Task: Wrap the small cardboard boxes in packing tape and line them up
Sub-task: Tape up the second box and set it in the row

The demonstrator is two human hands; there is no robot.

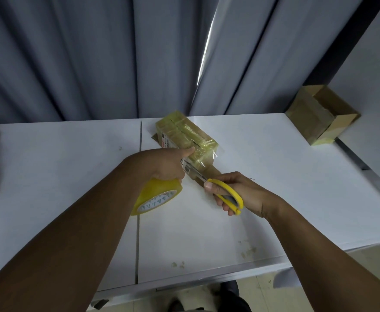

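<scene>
Nearly wrapped, the box (184,136) awaits the cut: left hand (166,165) grips tape roll (155,199), right hand (245,194) grips scissors (227,193); lining up remains.

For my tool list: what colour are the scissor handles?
Scissor handles: yellow, seen in the head view.
</scene>
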